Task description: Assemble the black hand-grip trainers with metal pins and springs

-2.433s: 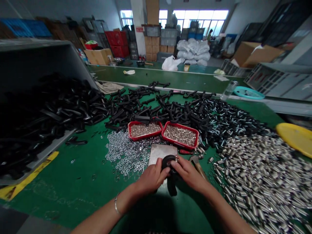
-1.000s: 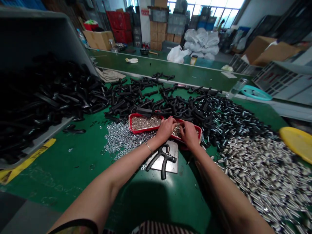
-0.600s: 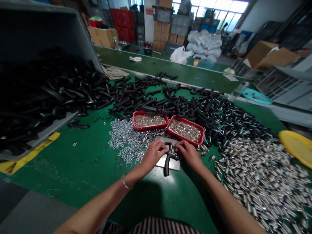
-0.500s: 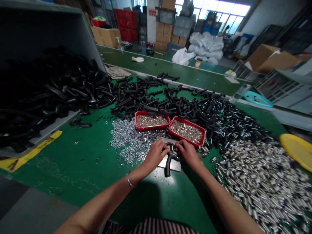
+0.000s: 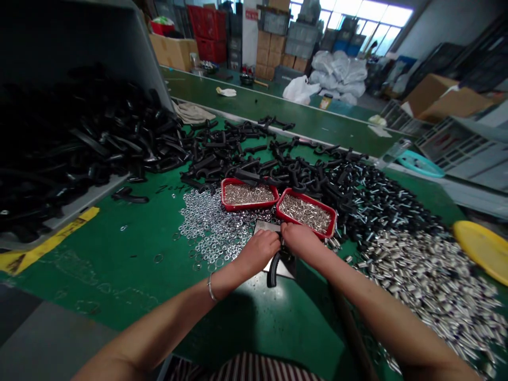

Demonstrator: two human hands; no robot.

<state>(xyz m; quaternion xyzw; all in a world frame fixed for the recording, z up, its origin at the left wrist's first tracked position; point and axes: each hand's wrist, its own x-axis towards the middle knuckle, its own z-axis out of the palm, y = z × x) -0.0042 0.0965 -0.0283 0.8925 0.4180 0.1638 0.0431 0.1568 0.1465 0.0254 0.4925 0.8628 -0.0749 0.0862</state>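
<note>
A black curved plastic handle (image 5: 272, 271) lies over a small metal plate (image 5: 286, 269) on the green table in front of me. My left hand (image 5: 260, 251) is closed at the handle's upper part, fingers curled in from the left. From the right, my right hand (image 5: 304, 242) comes in with its fingers bent down over the head of the handle. Whatever its fingertips pinch is hidden behind the hand. The two hands nearly meet over the plate and cover most of the handle's upper end.
Two red trays (image 5: 250, 205) of small metal pins stand just beyond my hands. Loose metal rings (image 5: 210, 227) lie left. Silvery cylinders (image 5: 428, 286) and dark-headed screws (image 5: 381, 196) are heaped right. Black handles (image 5: 222, 153) spread behind and fill a tipped grey bin (image 5: 151, 58).
My right hand has moved slightly left and turned over the handle's head, covering the metal cylinder that showed between the hands. My left hand has shifted slightly right. The view has shifted a little.
</note>
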